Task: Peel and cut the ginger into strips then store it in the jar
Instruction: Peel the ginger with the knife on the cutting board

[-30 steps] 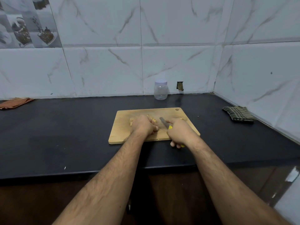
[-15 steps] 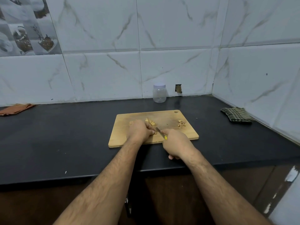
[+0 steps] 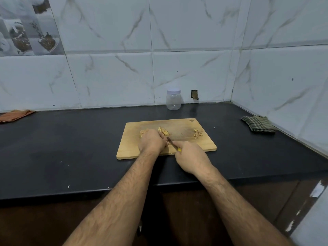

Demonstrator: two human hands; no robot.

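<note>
A wooden cutting board (image 3: 184, 139) lies on the black counter. My left hand (image 3: 150, 142) is curled over a piece of ginger near the board's front middle; the piece itself is mostly hidden under my fingers. My right hand (image 3: 191, 158) grips a yellow-handled knife (image 3: 173, 143), its blade pointing up-left against my left fingertips. Cut ginger pieces (image 3: 164, 131) lie just beyond my left hand, more ginger (image 3: 142, 132) shows to its left, and a small heap of scraps (image 3: 197, 134) sits at the board's right. A clear plastic jar (image 3: 173, 100) with a white lid stands at the back wall.
A green checked cloth (image 3: 258, 124) lies near the right wall corner. An orange cloth (image 3: 15, 115) lies at the far left by the back wall. The counter's front edge (image 3: 106, 189) runs under my forearms.
My right hand with the knife has drawn back toward me and lower on the board, uncovering the scraps at the right. My left hand has stayed on the ginger.
</note>
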